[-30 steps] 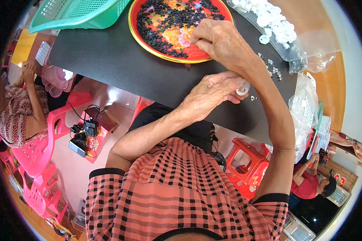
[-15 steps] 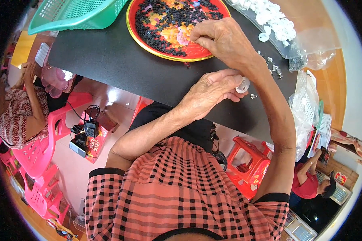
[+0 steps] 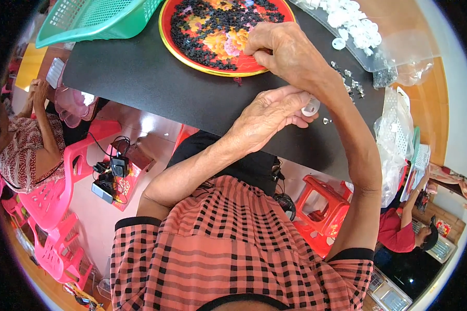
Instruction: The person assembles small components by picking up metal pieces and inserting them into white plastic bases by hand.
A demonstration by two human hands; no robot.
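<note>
My left hand (image 3: pixel 270 116) is closed around a small white plastic cap (image 3: pixel 311 108) above the black table (image 3: pixel 140 78). My right hand (image 3: pixel 283 49) reaches over the near rim of a round red tray (image 3: pixel 166 39) with a flower pattern, its fingertips pinched among several small black rings (image 3: pixel 202 20) that lie in the tray. What the fingertips pinch is hidden. A few small metal parts (image 3: pixel 347 78) lie on the table to the right of my right wrist.
A green plastic basket (image 3: pixel 88 20) stands at the table's far left. A clear bag of white caps (image 3: pixel 353 28) lies at the far right. Pink chairs (image 3: pixel 52 197) and a seated person (image 3: pixel 26 140) are at left; a red stool (image 3: pixel 321 207) and another person (image 3: pixel 404 228) are at right.
My right hand has stayed over the tray's rim, its fingers shifting slightly among the black rings. My left hand still holds the white cap in about the same place.
</note>
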